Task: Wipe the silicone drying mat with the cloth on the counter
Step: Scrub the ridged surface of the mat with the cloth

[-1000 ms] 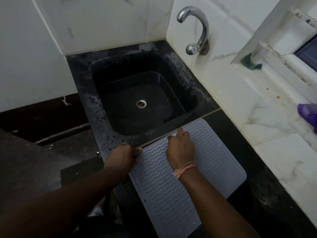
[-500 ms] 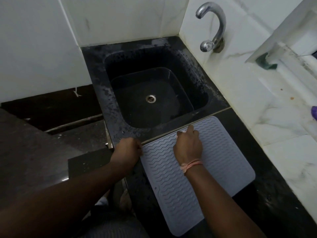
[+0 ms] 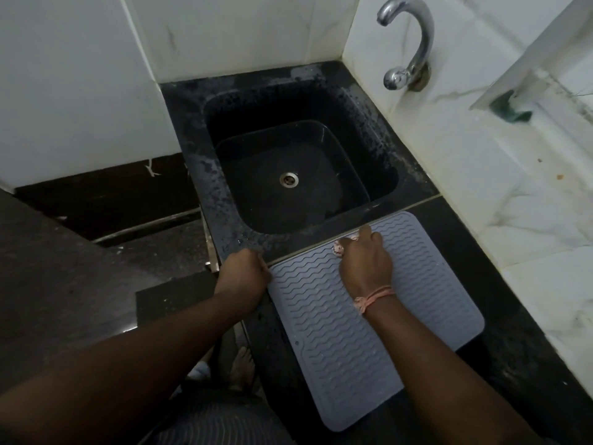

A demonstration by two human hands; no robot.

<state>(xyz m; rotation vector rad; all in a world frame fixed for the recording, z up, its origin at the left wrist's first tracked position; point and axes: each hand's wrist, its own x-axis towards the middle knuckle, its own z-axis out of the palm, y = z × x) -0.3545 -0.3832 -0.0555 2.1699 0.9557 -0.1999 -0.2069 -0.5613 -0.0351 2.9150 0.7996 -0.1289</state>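
A grey silicone drying mat (image 3: 346, 342) with wavy ridges lies on the black counter beside the sink. My right hand (image 3: 365, 261) presses down on the mat near its far edge, fingers curled over a small light cloth (image 3: 338, 249) that peeks out by the fingertips. My left hand (image 3: 245, 273) grips the mat's far left corner at the counter's edge. Most of the cloth is hidden under my right hand.
A black square sink (image 3: 298, 175) with a metal drain sits just beyond the mat. A chrome tap (image 3: 407, 46) juts from the white tiled wall on the right. A green scrubber (image 3: 510, 110) rests on the window ledge. The counter drops off at left.
The camera view shifted left, so the scene sits further right. Both hands stay in place on the mat; the cloth now shows at my right fingertips.
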